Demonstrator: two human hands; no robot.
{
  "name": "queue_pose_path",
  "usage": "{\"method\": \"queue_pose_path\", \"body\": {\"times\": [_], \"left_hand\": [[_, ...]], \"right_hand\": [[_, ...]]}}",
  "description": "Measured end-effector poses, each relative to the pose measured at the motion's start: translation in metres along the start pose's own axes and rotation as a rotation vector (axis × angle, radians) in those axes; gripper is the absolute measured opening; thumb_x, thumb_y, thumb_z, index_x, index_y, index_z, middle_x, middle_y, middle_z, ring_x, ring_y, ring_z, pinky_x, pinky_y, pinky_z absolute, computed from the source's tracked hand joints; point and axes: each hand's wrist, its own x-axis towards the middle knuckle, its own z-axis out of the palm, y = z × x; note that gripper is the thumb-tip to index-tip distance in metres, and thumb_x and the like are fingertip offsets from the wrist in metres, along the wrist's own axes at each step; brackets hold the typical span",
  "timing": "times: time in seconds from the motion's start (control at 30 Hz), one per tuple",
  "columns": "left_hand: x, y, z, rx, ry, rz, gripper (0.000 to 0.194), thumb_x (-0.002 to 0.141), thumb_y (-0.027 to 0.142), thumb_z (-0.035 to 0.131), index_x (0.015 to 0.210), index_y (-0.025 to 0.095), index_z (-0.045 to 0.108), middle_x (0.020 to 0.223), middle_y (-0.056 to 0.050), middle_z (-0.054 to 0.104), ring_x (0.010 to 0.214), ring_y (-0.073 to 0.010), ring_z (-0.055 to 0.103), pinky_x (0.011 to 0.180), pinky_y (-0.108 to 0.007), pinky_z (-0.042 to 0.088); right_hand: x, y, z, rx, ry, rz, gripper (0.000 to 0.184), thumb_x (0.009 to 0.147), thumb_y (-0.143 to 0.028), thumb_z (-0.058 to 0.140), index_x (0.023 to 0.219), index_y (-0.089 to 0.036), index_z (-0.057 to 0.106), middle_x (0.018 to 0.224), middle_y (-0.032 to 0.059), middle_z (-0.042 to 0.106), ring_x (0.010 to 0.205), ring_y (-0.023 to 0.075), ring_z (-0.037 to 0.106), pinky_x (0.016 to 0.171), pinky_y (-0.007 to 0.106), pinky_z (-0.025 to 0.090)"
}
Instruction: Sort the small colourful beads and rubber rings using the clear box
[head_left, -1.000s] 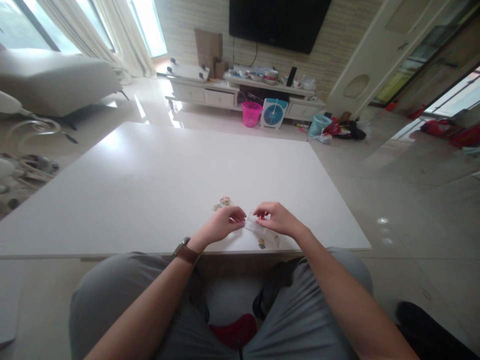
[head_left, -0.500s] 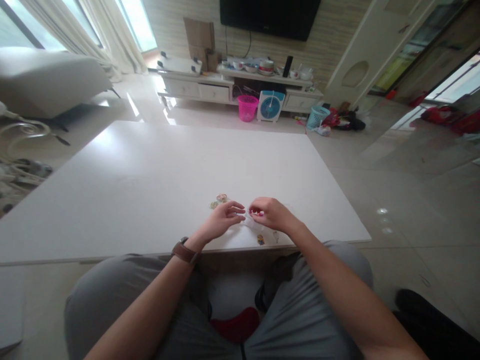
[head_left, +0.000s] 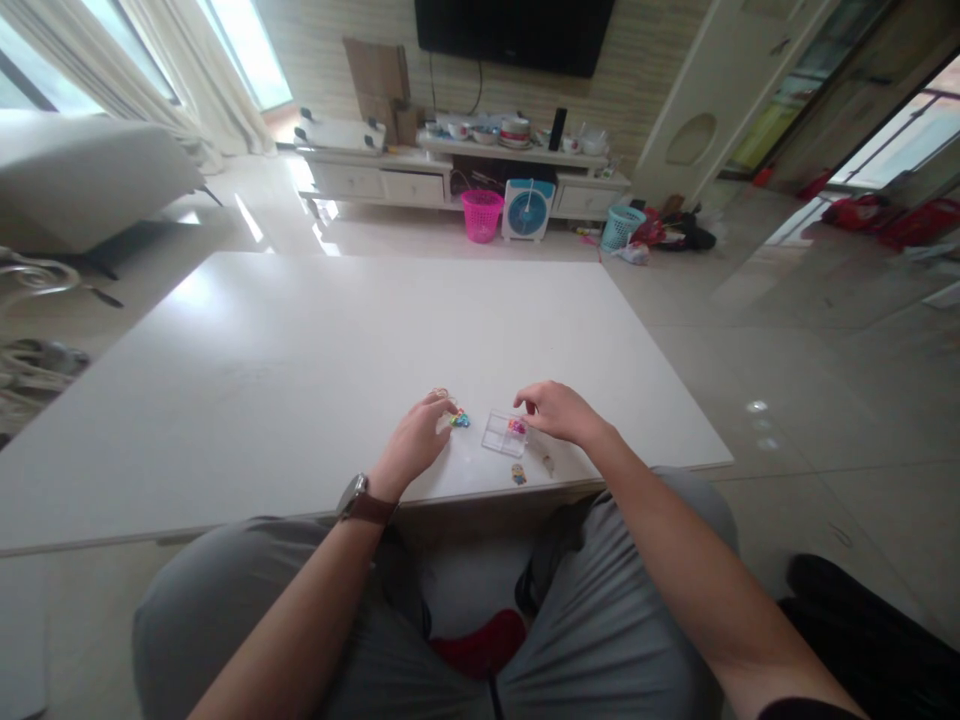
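A small clear divided box (head_left: 493, 441) lies on the white table in front of me. Pink and red small pieces (head_left: 517, 426) sit in its far right compartment. My right hand (head_left: 564, 411) hovers at the box's right edge, fingers bent and apart, with nothing seen in them. On the other side, my left hand (head_left: 420, 436) rests by a little heap of blue, green and yellow pieces (head_left: 460, 420), thumb and fingers spread. Gold-coloured rings (head_left: 439, 392) lie just beyond it, partly hidden. A small yellow-and-blue cartoon figure (head_left: 518, 474) and a small metallic item (head_left: 548, 464) lie near the table edge.
The white table (head_left: 360, 340) reaches away from my knees. Across the floor stand a pink basket (head_left: 481, 216), a blue fan (head_left: 528, 210) and a light-blue basket (head_left: 622, 228), before a low cabinet (head_left: 349, 180) with dishes on top.
My hands have moved apart, the left one leftward and the right one slightly rightward. The divided box and the blue-green pieces now show plainly between them.
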Motion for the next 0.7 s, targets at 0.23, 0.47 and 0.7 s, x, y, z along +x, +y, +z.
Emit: {"method": "queue_pose_path", "body": {"times": [0.23,0.47,0.7], "left_hand": [[0.001,-0.005,0.016,0.092,-0.040,0.093,0.039,0.076,0.001,0.051,0.106,0.020,0.067,0.109,-0.009,0.061,0.114,-0.0253,0.056,0.104,-0.044,0.046],[0.002,-0.002,0.011,0.111,-0.094,0.011,0.016,0.083,0.010,0.055,0.089,0.019,0.067,0.097,-0.008,0.060,0.093,-0.0225,0.060,0.087,-0.038,0.049],[0.001,-0.001,0.006,0.150,-0.199,-0.014,0.014,0.082,0.011,0.057,0.090,0.019,0.066,0.090,-0.006,0.065,0.080,-0.0198,0.060,0.075,-0.031,0.047]], "right_hand": [[-0.003,-0.004,-0.005,0.022,0.056,-0.014,0.022,0.081,-0.013,0.062,0.096,-0.020,0.075,0.085,0.0006,0.072,0.075,0.0141,0.061,0.069,0.024,0.038],[-0.005,-0.006,-0.004,0.027,0.043,-0.031,0.019,0.082,-0.015,0.064,0.096,-0.021,0.075,0.085,0.0006,0.072,0.076,0.0141,0.061,0.071,0.024,0.038],[-0.004,-0.005,-0.002,0.025,0.011,-0.040,0.017,0.083,-0.017,0.065,0.096,-0.021,0.075,0.084,0.0005,0.072,0.074,0.0136,0.060,0.068,0.024,0.037]]}}
